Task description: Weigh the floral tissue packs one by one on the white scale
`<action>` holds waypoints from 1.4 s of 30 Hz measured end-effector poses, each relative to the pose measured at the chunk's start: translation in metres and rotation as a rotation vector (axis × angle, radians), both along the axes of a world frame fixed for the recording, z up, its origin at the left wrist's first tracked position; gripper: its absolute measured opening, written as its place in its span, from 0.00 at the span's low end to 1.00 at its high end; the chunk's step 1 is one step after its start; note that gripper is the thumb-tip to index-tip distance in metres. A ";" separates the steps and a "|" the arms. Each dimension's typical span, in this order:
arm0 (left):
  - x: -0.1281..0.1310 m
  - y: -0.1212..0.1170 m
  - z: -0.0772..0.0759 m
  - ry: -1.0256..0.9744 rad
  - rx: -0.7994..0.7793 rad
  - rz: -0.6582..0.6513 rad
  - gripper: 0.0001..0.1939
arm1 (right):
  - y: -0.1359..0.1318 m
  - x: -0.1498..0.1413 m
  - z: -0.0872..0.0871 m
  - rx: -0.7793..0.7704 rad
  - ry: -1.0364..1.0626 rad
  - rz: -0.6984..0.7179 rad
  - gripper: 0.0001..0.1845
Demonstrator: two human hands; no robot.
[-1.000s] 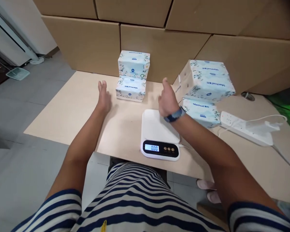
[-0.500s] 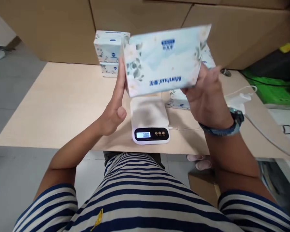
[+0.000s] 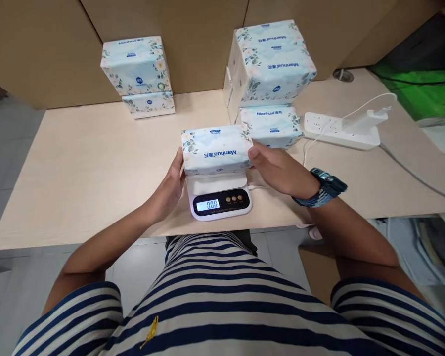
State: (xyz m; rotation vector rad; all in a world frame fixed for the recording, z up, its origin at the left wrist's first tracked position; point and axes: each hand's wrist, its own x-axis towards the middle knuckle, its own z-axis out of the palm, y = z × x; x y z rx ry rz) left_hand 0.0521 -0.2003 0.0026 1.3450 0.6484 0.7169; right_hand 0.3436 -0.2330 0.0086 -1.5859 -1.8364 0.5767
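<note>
A pale blue flowered tissue pack [image 3: 214, 149] lies flat on the white digital scale [image 3: 220, 196] at the table's front edge. My left hand [image 3: 169, 190] presses its left end and my right hand [image 3: 278, 168], with a blue watch on the wrist, presses its right end. The scale's lit display reads 0.00. Two more packs [image 3: 137, 74] are stacked at the back left. A taller stack of packs [image 3: 270, 81] stands at the back right, just behind my right hand.
A white power strip [image 3: 337, 131] with a plugged charger and cables lies right of the tall stack. Brown cardboard boxes [image 3: 193, 29] wall the back of the light wooden table [image 3: 77, 163]. Grey floor lies to the left. Green material shows at the far right.
Both hands were empty a second ago. They then lifted a pack from the right stack, held it up tilted, and have now lowered it flat onto the scale.
</note>
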 end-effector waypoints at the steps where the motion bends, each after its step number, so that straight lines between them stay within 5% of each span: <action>1: 0.000 0.001 0.000 -0.004 -0.017 0.009 0.43 | 0.002 0.000 -0.001 -0.020 -0.024 0.001 0.44; 9: -0.014 0.033 -0.001 0.022 -0.159 0.412 0.40 | 0.008 0.008 -0.024 0.272 -0.217 -0.147 0.52; 14: -0.018 0.050 -0.022 0.107 0.157 0.657 0.34 | 0.008 0.010 -0.044 0.498 0.244 -0.363 0.47; 19: -0.016 0.048 -0.030 0.247 0.246 0.621 0.34 | 0.015 -0.004 -0.044 0.434 0.451 -0.545 0.52; 30: -0.013 0.046 -0.035 0.160 0.299 0.515 0.34 | 0.013 -0.005 -0.049 0.374 0.423 -0.455 0.48; 37: -0.017 0.059 -0.049 0.116 0.324 0.579 0.33 | 0.018 0.027 -0.078 0.597 0.396 -0.198 0.36; 42: -0.019 0.063 -0.053 0.198 0.311 0.556 0.38 | 0.012 0.025 -0.083 0.453 0.512 -0.169 0.38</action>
